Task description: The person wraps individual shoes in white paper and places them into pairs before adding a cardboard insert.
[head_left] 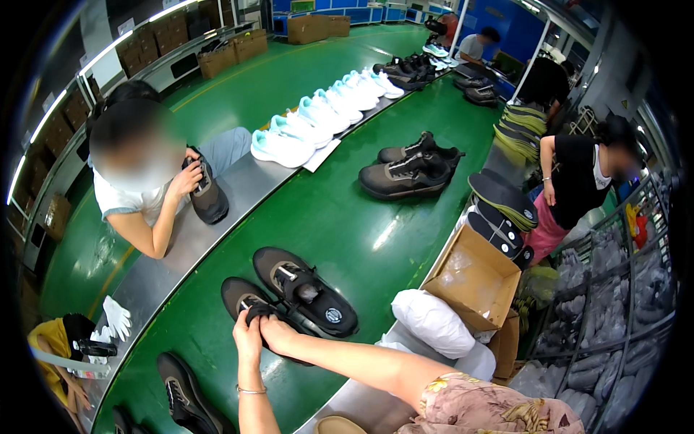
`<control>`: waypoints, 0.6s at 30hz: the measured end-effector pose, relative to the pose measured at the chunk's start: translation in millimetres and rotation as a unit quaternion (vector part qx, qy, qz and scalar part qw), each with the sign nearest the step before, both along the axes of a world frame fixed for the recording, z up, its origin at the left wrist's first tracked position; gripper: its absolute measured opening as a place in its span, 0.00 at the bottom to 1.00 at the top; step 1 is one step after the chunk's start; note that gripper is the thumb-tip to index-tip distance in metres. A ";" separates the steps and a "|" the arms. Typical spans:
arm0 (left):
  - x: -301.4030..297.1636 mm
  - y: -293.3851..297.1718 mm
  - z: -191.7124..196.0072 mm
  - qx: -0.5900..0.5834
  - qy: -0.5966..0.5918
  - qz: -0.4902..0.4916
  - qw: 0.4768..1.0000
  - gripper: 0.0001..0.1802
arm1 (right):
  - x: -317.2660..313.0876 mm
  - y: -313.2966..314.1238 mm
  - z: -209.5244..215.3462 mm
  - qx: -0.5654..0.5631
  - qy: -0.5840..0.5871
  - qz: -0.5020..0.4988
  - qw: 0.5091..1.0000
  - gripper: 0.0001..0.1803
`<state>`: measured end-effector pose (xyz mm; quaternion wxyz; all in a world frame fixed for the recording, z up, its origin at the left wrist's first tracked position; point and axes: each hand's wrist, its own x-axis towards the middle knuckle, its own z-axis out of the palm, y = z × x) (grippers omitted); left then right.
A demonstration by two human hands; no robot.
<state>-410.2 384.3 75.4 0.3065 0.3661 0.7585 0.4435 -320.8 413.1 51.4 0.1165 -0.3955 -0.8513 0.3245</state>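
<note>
A dark brown and black sneaker (237, 291) lies on the green belt in front of me, toe pointing away to the left. At its tongue and opening, my left hand (247, 334) pinches the upper with closed fingers. Close beside it, my right hand (277, 335) is also closed on the shoe's opening; its fingertips are partly hidden. Both hands cover much of the shoe's heel half. Right against this shoe sits a matching sneaker (273, 262), untouched, with its insole (332, 315) showing and something pale inside the opening.
More dark sneakers (184, 390) (408, 177) rest on the green belt (347, 224). White shoes (289, 141) line its far metal edge. Across sits a co-worker holding a dark shoe (210, 192). At right are an open cardboard box (473, 278), a white wrapped bundle (434, 322) and stacked insoles (502, 199).
</note>
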 end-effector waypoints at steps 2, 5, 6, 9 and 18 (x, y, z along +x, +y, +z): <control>-16.6 -10.2 -12.3 0.028 -0.068 -0.024 0.997 0.14 | 27.5 -10.9 51.8 -0.018 -0.009 0.067 0.998 0.23; 12.4 -18.7 13.7 0.044 0.356 0.032 0.933 0.22 | 88.0 -18.9 94.7 -0.022 0.125 0.153 0.980 0.23; 46.9 -17.1 41.0 0.059 0.454 0.103 0.883 0.24 | 111.6 -5.3 109.0 -0.016 0.142 0.166 0.976 0.20; 131.0 -5.6 72.6 0.118 0.404 -0.065 0.905 0.29 | 183.9 34.6 107.2 0.049 0.146 -0.009 0.988 0.11; 157.6 0.2 7.6 -0.033 0.456 -0.205 0.865 0.29 | 352.7 89.6 80.9 0.052 0.069 -0.205 0.975 0.11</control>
